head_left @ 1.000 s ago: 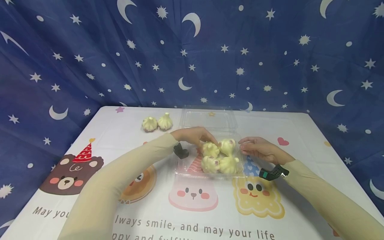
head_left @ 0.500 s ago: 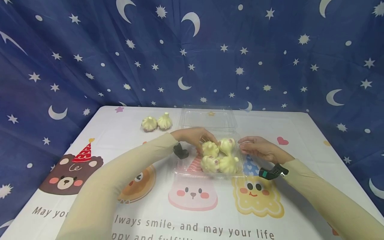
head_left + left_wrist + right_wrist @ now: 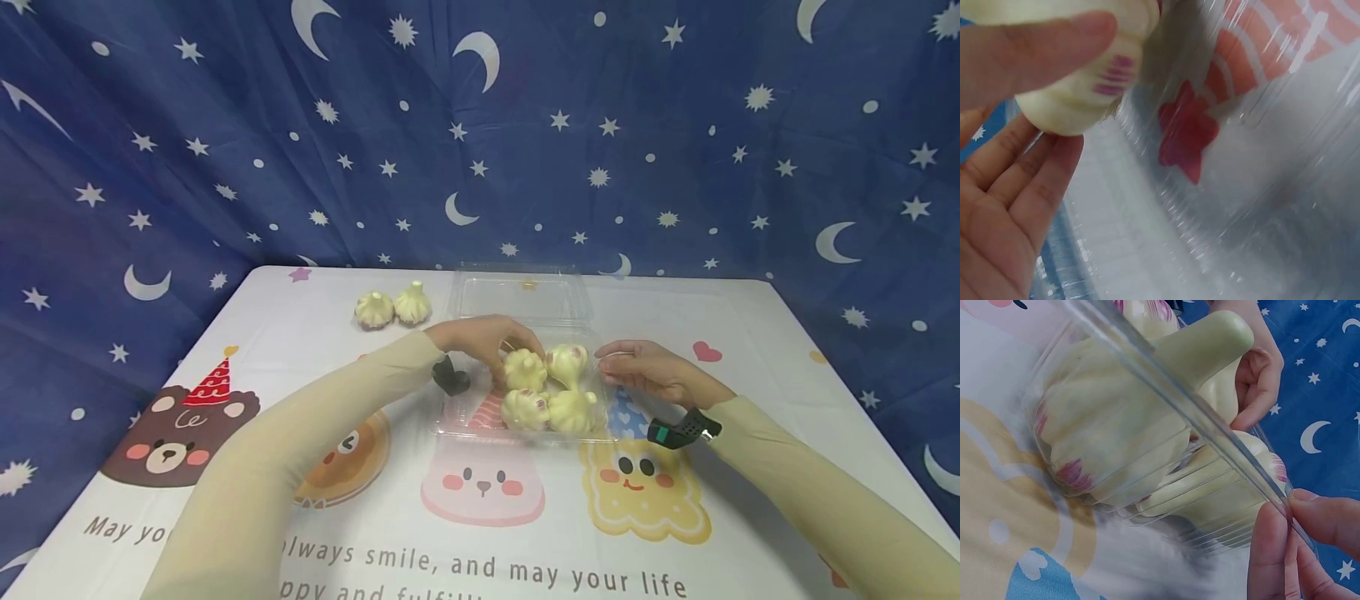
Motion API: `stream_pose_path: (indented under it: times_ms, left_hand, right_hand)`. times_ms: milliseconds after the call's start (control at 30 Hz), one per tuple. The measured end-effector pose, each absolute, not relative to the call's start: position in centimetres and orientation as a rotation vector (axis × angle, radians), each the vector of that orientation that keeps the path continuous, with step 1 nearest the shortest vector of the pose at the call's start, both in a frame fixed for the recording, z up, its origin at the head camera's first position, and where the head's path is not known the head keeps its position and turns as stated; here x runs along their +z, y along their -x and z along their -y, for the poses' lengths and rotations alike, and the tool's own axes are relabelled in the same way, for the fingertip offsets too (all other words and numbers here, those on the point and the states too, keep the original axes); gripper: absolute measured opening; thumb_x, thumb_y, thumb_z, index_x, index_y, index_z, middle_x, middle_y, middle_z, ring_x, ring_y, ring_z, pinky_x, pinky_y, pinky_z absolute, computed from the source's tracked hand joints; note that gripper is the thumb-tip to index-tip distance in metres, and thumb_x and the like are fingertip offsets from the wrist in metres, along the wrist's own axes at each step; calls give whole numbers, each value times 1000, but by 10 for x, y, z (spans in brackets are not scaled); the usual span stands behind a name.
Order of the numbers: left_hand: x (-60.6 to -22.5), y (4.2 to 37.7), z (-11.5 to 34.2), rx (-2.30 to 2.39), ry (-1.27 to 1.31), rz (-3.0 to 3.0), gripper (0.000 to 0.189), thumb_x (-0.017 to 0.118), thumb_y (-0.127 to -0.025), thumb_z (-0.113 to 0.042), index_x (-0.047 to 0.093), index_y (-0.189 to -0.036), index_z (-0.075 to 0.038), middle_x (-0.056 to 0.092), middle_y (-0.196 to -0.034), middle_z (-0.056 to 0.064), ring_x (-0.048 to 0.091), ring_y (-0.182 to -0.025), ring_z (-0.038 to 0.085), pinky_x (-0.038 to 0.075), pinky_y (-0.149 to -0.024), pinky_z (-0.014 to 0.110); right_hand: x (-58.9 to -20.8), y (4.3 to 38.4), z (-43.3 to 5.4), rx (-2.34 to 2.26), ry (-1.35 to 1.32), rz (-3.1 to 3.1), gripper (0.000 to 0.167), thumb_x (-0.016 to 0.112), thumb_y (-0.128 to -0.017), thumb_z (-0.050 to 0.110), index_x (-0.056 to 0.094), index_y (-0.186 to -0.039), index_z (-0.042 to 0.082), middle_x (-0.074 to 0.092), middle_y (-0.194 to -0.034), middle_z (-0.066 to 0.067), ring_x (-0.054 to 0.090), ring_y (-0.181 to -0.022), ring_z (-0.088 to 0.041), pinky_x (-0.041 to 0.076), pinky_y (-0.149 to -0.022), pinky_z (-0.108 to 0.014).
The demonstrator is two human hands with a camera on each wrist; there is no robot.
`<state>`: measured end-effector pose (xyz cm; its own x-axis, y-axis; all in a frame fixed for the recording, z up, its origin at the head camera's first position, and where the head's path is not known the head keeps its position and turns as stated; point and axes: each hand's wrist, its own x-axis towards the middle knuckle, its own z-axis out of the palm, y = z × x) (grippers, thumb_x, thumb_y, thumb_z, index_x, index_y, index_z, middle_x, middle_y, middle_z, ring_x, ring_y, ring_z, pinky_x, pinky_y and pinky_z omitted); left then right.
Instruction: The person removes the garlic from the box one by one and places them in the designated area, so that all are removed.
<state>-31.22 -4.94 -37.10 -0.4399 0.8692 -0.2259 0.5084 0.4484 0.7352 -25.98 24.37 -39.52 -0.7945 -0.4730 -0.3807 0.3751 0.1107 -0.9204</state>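
Observation:
My left hand (image 3: 487, 342) reaches over a clear plastic clamshell box (image 3: 463, 417) and grips a garlic bulb (image 3: 525, 371) at its back left. In the left wrist view the thumb lies across this garlic bulb (image 3: 1066, 115), with fingers on its other side; it has purple streaks. Several pale bulbs fill the box's right part, among them a front right one (image 3: 572, 412) and a back right one (image 3: 567, 364). At the box's right side, my right hand (image 3: 660, 372) pinches the rim (image 3: 1222, 440) between thumb and fingers.
The box's clear lid (image 3: 517, 297) lies folded open toward the back. Two more garlic bulbs, one rounder (image 3: 373, 310) and one with a taller stem (image 3: 412, 302), stand back left on the printed white tablecloth (image 3: 360, 492). A blue starry curtain (image 3: 525, 167) rises behind the table.
The garlic bulb in my left hand has tilted and shifted slightly, its stem now pointing more upward. My right hand stays at the box's rim.

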Motion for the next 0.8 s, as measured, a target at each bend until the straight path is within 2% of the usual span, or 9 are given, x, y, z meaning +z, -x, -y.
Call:
stream_pose_path:
  times_ms: [233,500,800]
  left_hand:
    - [-364,314,55,789,-1172,-2126,58,75,-68,2,59,-123,-5,61,-128,8,55,-122,21,44,-106,28]
    - [-349,310,64,794,-1128,-2259,56,78,-70,-10,60,-122,-7,61,-127,9,57,-120,22,45,-104,27]
    - [-333,305,86,998,-1118,-2310,51,80,-71,-14,64,-119,-7,66,-120,7,62,-113,19,48,-100,25]
  right_hand:
    - [-396,260,-243,-1750,101,-1783,36,55,-91,0,39,-122,-11,65,-89,4,65,-80,-3,56,-78,-17]
    - [-394,259,-242,-1744,80,-1786,35,56,-91,0,41,-121,-9,65,-89,4,65,-80,-3,56,-80,-19]
    - [-391,257,-242,-1735,84,-1795,34,56,-91,2,43,-121,-7,66,-92,3,65,-81,-4,56,-80,-18]
